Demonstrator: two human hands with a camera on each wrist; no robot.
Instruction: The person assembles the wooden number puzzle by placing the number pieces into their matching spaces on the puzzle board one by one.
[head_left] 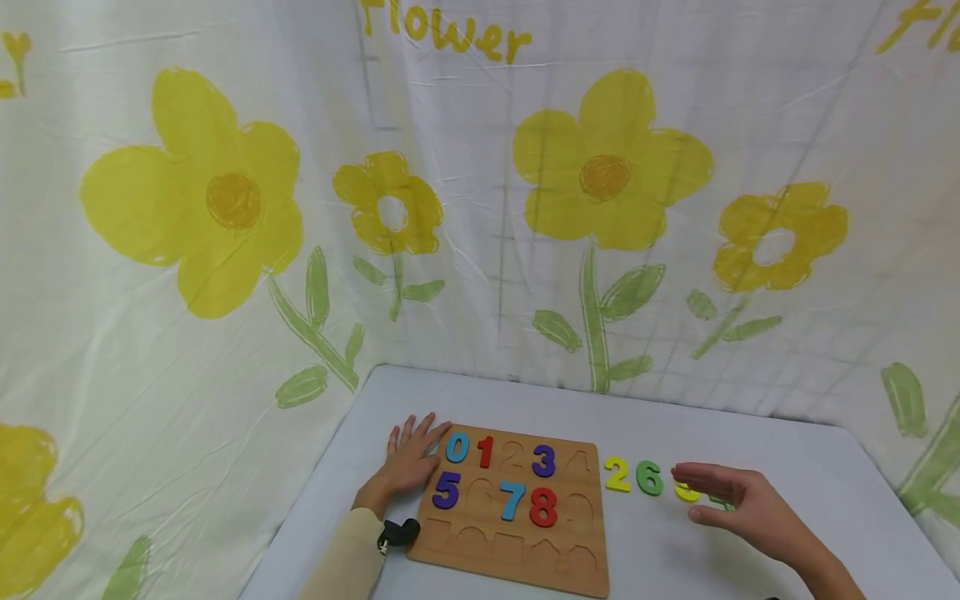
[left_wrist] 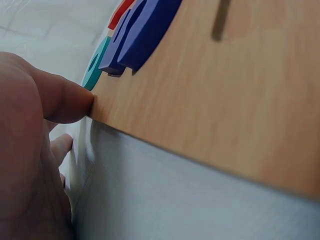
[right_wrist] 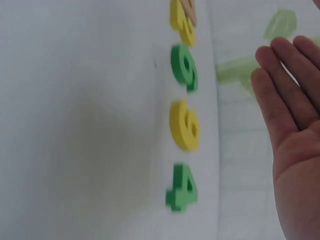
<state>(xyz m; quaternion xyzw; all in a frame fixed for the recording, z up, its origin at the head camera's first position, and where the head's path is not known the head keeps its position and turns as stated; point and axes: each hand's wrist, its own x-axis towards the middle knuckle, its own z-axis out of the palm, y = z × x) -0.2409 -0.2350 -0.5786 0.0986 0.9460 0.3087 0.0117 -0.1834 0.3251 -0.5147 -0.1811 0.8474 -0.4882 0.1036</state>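
My left hand (head_left: 408,465) rests at the upper left side of a wooden number puzzle board (left_wrist: 200,100), its fingers spread and its thumb touching the edge. Set on the board are a blue 0 (head_left: 457,447), red 1 (head_left: 485,452), purple 3 (head_left: 543,461), purple 5 (head_left: 446,491), blue 7 (head_left: 512,501) and red 8 (head_left: 543,507). My right hand (head_left: 757,508) is held above the table with straight fingers and nothing in it. Near it lie a yellow curved number (right_wrist: 184,125) and a green 4 (right_wrist: 182,187), both partly hidden in the head view.
A yellow 2 (head_left: 617,474) and a green 6 (head_left: 649,478) lie on the white table (head_left: 660,558) just right of the board. Behind the table hangs a white curtain (head_left: 465,333) with yellow flowers. Several recesses on the board hold no piece.
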